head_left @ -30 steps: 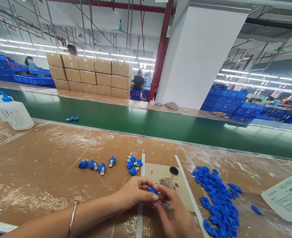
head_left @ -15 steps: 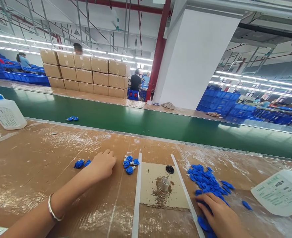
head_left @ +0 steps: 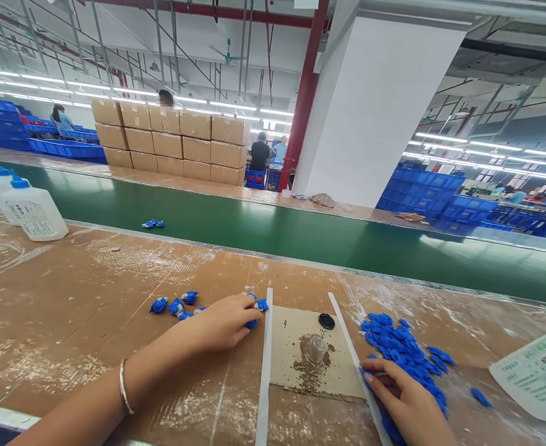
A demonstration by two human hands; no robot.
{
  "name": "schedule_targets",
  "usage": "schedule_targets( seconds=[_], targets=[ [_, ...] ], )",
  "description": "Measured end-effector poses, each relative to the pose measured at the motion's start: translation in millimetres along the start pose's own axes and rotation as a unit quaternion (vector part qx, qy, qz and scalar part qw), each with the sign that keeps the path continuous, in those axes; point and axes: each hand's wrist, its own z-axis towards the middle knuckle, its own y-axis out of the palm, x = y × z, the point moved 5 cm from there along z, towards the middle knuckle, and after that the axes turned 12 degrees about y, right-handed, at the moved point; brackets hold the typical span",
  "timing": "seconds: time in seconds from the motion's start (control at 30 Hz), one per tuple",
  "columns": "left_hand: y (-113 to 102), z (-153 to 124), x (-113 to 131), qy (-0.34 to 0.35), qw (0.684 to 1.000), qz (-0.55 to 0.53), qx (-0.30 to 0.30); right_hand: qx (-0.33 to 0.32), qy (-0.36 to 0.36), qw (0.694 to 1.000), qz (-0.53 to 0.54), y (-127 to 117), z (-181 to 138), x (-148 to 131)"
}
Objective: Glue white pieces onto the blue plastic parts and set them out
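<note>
My left hand [head_left: 226,322] is over a small cluster of blue-and-white pieces [head_left: 262,304] beside the left white tape strip. Its fingers are curled around one of them, partly hidden under the fingertips. Several similar blue-and-white pieces [head_left: 158,305] lie to the left, behind my wrist. My right hand [head_left: 407,396] rests at the near left edge of a heap of flat blue pieces [head_left: 394,344], thumb and forefinger pinched on a blue piece by the right tape strip. A small clear cup [head_left: 316,349] stands on a wet beige card [head_left: 285,365] between the hands, with a black round lid [head_left: 327,321] behind it.
White bottles with blue caps [head_left: 36,214] stand at left; another white container [head_left: 540,375] is at right. A green conveyor belt [head_left: 301,229] runs across beyond the table, carrying a few blue-and-white pieces [head_left: 153,223]. Stacked cartons [head_left: 168,139] and people are farther back.
My left hand has moved right, to the cluster by the tape; more blue-and-white pieces now show in the left group. My right hand stays by the heap, its fingertips slightly shifted. The view has shifted slightly.
</note>
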Motion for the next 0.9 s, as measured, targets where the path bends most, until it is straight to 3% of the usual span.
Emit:
schedule_targets(
  seconds=[0.27, 0.53, 0.67, 0.8, 0.9],
  targets=[
    [3, -3, 2, 0.008, 0.997, -0.071, -0.011, 0.001, -0.096, 0.989, -0.112, -3, 1, 5],
    [7, -3, -1, 0.012, 0.998, -0.065, -0.013, -0.107, -0.195, 0.951, -0.217, -3, 8, 12],
    [7, -4, -2, 0.017, 0.999, -0.043, -0.016, -0.111, -0.219, 0.948, -0.204, -7, 6, -8],
    [7, -1, -1, 0.02, 1.0, 0.001, -0.013, -0.064, -0.223, 0.969, -0.081, -5, 3, -45],
    [8, 2, 3, 0.019, 1.0, 0.008, 0.002, -0.062, -0.24, 0.968, -0.036, 8, 5, -69]
  ],
)
